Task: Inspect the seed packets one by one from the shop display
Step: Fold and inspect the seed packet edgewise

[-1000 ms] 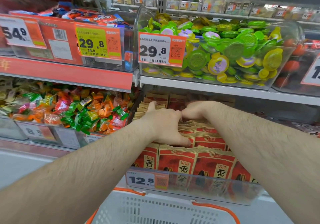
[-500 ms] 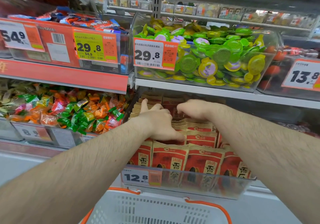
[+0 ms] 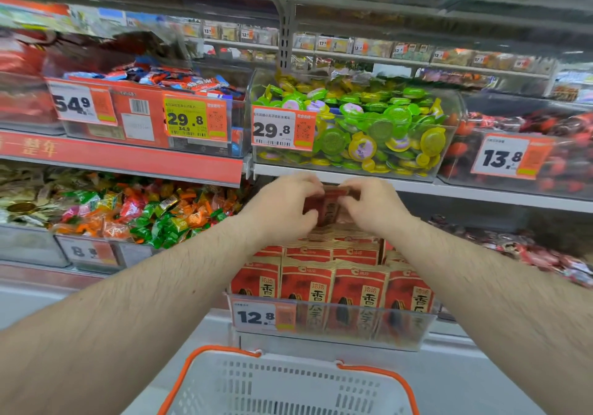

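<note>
- A shop aisle of stepped shelves fills the view, with clear plastic bins of sweets and snacks behind orange price tags; take the tray of seed packets [image 3: 324, 289], low in the middle with its "12.8" tag [image 3: 263, 316], as the landmark.
- Directly above the back of that tray, just under the edge of the shelf overhead [image 3: 417, 186], one red packet [image 3: 327, 206] is held up between both hands; motion blur leaves its print unreadable.
- The left hand [image 3: 282, 209] has its fingers curled round the packet's left edge, and the right hand [image 3: 372, 206] pinches the right edge in the same way. Both look firmly closed on it, though the fingertips themselves are blurred.
- To do this step well, I would bring the packet forward and down, clear of the overhead shelf and into better light over the tray, before trying to read it.
- Hold it by the edges only, so thumbs do not cover the label, and tilt the face towards the eyes; then turn it over for the back.
- The foil-paper pouch probably crinkles and flexes, so a light grip ought to do; squeezing could crush the seeds.
- The risk, as I judge it, is dragging neighbouring packets out of their rows, since the rest stand tightly packed upright in the tray.
- Left of the tray lies a bin of mixed wrapped sweets [image 3: 128, 209]; above it, a bin of green and yellow jelly cups [image 3: 369, 125]; below it, a white basket with orange trim [image 3: 288, 385].
</note>
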